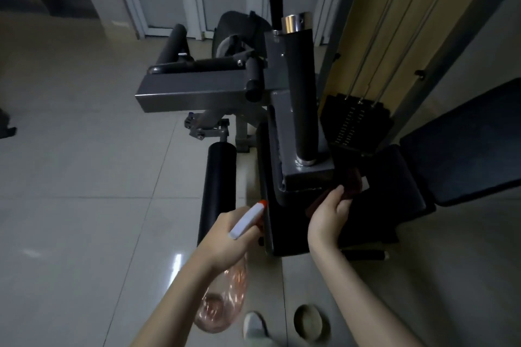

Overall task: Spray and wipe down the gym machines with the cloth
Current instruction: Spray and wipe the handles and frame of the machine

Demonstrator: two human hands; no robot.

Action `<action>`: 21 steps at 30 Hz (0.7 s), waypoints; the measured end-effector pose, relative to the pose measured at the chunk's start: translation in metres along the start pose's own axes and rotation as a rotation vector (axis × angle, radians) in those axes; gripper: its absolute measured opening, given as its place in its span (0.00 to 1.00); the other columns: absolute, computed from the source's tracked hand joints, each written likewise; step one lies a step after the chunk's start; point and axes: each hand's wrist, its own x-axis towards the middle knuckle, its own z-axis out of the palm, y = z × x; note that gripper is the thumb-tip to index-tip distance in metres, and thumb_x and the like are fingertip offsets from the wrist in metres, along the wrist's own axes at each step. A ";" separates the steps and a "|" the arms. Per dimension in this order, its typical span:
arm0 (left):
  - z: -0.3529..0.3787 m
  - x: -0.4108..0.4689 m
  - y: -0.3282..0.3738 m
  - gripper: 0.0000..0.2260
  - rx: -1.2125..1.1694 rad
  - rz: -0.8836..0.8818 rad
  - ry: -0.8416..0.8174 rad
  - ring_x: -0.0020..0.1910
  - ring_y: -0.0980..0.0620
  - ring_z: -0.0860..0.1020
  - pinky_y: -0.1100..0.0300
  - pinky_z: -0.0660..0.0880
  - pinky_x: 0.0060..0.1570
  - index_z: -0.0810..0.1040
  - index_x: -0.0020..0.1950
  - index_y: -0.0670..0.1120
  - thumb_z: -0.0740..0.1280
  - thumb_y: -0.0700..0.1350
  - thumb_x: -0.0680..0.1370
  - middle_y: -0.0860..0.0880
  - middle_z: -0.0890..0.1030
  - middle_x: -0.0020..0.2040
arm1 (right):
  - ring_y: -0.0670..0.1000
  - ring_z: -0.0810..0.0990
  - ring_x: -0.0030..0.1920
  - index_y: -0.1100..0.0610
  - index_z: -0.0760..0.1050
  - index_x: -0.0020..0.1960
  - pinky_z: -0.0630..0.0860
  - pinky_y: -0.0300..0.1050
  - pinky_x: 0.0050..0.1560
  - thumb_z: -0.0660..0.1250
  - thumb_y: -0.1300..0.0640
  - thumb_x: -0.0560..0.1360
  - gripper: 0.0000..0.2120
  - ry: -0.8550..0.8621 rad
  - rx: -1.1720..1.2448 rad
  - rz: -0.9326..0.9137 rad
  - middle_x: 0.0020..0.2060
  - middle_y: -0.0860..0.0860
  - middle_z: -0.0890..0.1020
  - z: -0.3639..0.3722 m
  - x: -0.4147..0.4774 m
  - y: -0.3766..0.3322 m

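Observation:
A grey steel gym machine [197, 90] with black padded parts fills the middle of the view. My left hand [225, 236] grips a clear pinkish spray bottle [222, 301] by its neck, its white nozzle with an orange tip [248, 218] aimed at the machine's black seat pad [375, 205]. My right hand [328, 214] holds a dark red cloth [352, 182] against the seat pad, just below the grey frame base. Part of the cloth is hidden under my fingers.
A black foam roller [218, 191] stands left of the seat. The weight stack [355, 124] and its guide rods rise at the right, beside a black back pad [465, 144]. Pale floor tiles [84, 177] spread to the left. My shoe [255, 325] shows at the bottom.

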 end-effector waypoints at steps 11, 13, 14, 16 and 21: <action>-0.037 0.060 0.005 0.22 -0.022 0.101 -0.248 0.46 0.37 0.78 0.42 0.74 0.52 0.77 0.47 0.39 0.63 0.58 0.67 0.36 0.79 0.43 | 0.52 0.69 0.67 0.52 0.60 0.74 0.64 0.46 0.68 0.52 0.48 0.81 0.22 0.206 0.123 0.040 0.68 0.51 0.70 0.019 -0.006 0.000; -0.049 0.070 -0.001 0.23 -0.003 0.126 -0.311 0.45 0.37 0.79 0.42 0.74 0.51 0.77 0.47 0.38 0.63 0.58 0.67 0.36 0.79 0.43 | 0.53 0.68 0.68 0.52 0.58 0.75 0.63 0.45 0.69 0.52 0.47 0.81 0.23 0.285 0.164 0.050 0.69 0.51 0.68 0.028 -0.010 0.001; -0.056 0.075 -0.005 0.22 0.019 0.146 -0.353 0.44 0.39 0.79 0.42 0.75 0.51 0.77 0.45 0.38 0.63 0.57 0.68 0.37 0.79 0.41 | 0.52 0.68 0.68 0.52 0.57 0.75 0.63 0.44 0.68 0.52 0.47 0.81 0.24 0.336 0.184 0.050 0.70 0.51 0.68 0.034 -0.014 0.001; -0.074 0.082 -0.010 0.20 0.063 0.186 -0.449 0.41 0.42 0.80 0.42 0.76 0.50 0.77 0.44 0.39 0.63 0.57 0.70 0.40 0.79 0.38 | 0.51 0.69 0.67 0.54 0.57 0.75 0.64 0.39 0.63 0.53 0.50 0.82 0.23 0.454 0.231 0.035 0.70 0.52 0.68 0.047 -0.025 -0.001; -0.112 0.094 -0.016 0.19 0.079 0.215 -0.604 0.46 0.47 0.81 0.51 0.78 0.53 0.79 0.48 0.45 0.63 0.57 0.67 0.43 0.83 0.46 | 0.52 0.68 0.68 0.57 0.55 0.76 0.63 0.36 0.64 0.54 0.53 0.82 0.24 0.658 0.290 -0.049 0.70 0.54 0.67 0.079 -0.039 0.001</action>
